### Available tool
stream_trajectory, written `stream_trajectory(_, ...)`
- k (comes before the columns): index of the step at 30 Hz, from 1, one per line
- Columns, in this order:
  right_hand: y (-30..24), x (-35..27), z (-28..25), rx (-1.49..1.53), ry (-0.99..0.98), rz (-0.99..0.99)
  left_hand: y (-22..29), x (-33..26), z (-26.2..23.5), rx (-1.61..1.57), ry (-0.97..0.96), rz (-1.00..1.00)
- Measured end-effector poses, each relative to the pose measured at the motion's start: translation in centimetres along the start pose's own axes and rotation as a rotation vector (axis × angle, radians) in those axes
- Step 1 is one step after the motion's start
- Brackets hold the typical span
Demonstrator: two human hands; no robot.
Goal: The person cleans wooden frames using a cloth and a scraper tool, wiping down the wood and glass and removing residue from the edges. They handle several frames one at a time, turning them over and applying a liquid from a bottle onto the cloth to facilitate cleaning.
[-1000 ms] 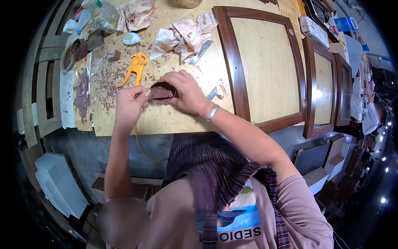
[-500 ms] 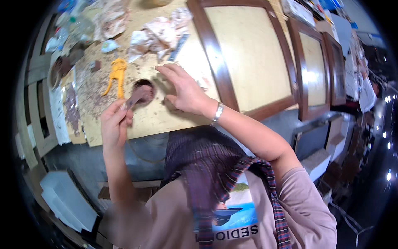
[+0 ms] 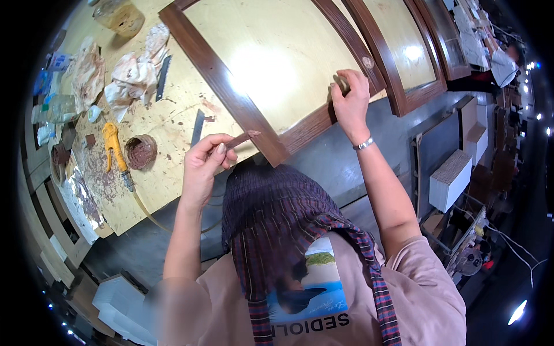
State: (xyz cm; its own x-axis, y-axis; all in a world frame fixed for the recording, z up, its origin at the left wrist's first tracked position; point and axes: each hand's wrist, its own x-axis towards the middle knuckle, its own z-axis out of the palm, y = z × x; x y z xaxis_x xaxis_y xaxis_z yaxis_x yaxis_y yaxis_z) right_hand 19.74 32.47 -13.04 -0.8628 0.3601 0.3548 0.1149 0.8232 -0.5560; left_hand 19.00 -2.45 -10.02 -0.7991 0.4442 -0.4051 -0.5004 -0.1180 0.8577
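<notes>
Pale wooden table (image 3: 164, 181), grey floor (image 3: 389, 135) along its near edge, wooden slats (image 3: 48, 222) off its left edge, white box (image 3: 449, 193) past the near edge toward the right, bright lamp (image 3: 517, 312) amid darkness.

The left forearm (image 3: 183, 245) points toward 12 o'clock. The left hand (image 3: 205, 164) aims its fingers (image 3: 214, 139) toward 2 o'clock, its thumb (image 3: 221, 149) closed in a pinch. At 2 o'clock from it, the right hand (image 3: 352, 102) is loosely curled, its right forearm (image 3: 385, 187) slanting toward 11 o'clock.
</notes>
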Motion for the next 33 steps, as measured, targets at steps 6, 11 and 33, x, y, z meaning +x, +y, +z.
stream_trajectory(6, 0.9, -0.2, 1.4, -0.088, 0.096, -0.085, -0.6, -0.1, 4.6, 0.541, 0.096, 0.329)
stream_trajectory(11, 0.5, -0.2, 1.2, -0.076, 0.123, -0.065, -2.3, -0.9, 6.0, 0.822, 0.199, 0.490)
stream_trajectory(33, 0.8, -0.3, 1.5, -0.060, 0.112, -0.045, -3.2, -0.3, 9.1, 1.185, 0.307, 0.702)
